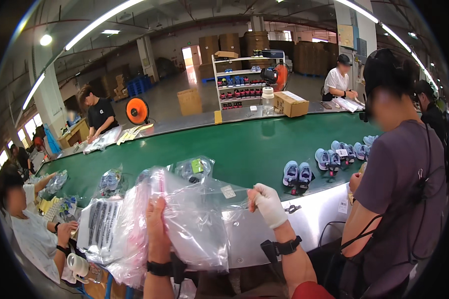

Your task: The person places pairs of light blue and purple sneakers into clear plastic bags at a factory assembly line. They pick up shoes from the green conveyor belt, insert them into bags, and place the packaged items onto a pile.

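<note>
In front of me a clear plastic bag point(197, 222) is stretched between my two hands. My left hand point(157, 219) is closed on its left side, against a thick bundle of clear bags point(129, 234) with pinkish edges. My right hand point(269, 205), in a white glove with bare fingertips, pinches the bag's upper right corner and pulls it taut. Behind the bag, on the green conveyor belt point(244, 144), lies a bagged pair of shoes point(194, 168) with a green tag. Printed white sheets in plastic point(100, 226) lie left of the bundle.
Several pairs of light blue shoes point(297, 174) stand on the belt to the right. A co-worker in a dark shirt point(399, 184) stands close on my right; another in white point(35, 234) is at my left. Across the belt are an orange fan point(137, 110) and a cardboard box point(290, 103).
</note>
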A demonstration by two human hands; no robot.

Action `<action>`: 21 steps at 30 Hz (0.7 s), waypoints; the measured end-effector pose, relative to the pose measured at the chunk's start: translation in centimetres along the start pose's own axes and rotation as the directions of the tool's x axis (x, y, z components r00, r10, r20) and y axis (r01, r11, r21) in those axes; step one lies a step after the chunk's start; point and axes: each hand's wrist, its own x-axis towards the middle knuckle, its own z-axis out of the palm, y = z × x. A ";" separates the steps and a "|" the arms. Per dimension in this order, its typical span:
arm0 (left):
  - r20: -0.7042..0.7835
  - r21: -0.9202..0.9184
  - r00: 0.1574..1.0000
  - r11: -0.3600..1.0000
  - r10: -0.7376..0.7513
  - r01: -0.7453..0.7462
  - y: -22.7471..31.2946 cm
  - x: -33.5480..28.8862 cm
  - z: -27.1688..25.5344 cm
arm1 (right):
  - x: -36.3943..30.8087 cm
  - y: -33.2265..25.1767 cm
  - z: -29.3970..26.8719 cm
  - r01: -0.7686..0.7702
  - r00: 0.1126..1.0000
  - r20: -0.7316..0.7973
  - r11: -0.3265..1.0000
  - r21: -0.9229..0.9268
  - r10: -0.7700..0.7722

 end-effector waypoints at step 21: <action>0.455 0.812 0.878 0.336 0.146 -0.477 1.8 -1.8 6.4 | 5.5 2.6 6.5 0.370 0.928 0.306 0.446 -0.815 -0.211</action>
